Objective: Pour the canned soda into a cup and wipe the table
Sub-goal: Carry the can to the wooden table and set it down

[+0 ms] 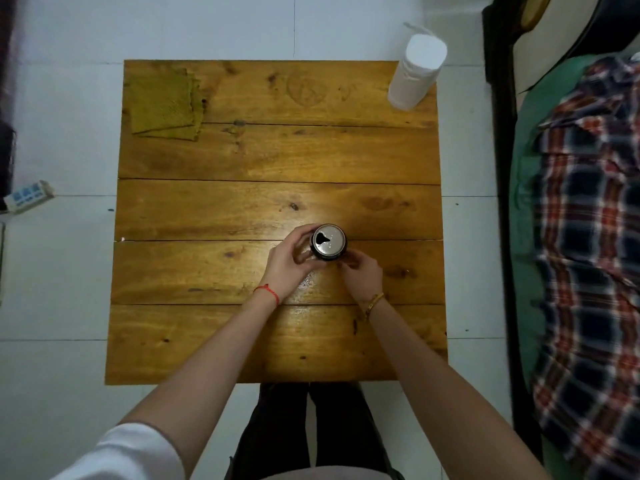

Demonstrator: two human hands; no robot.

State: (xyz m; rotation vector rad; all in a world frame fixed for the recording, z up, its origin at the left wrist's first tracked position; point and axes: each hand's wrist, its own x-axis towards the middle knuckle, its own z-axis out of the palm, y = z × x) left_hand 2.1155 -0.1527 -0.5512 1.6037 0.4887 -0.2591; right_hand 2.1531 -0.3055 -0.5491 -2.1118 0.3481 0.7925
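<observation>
The soda can [328,246] stands upright near the middle of the wooden table [242,209], slightly toward the person's side. Its silver top faces the camera; the mouth is open and shows dark inside. Small droplets sit on the lid.

The left hand [290,261] grips the can from the left, fingers curled round its dark wall, thumb near the rim. A red string bracelet [268,292] circles that wrist. The right hand [360,273] lies just beside the can's lower right, fingers curled in toward its base and touching it; whether they grasp the can or something small cannot be told. A gold-coloured bracelet [372,303] sits on that wrist.

A wet-looking sheen marks the table surface just below the can, between the two hands.

At the far left corner of the table lies a folded olive-green cloth [162,105], flat, well apart from the can. At the far right corner stands a white cup [415,74], upside down as far as can be seen, well apart from the can.

The table stands on a white tiled floor [62,271]. A white power strip [27,197] lies on the floor to the left. To the right, a plaid shirt [588,237] is spread over green fabric. The person's dark trouser legs show below the near table edge.
</observation>
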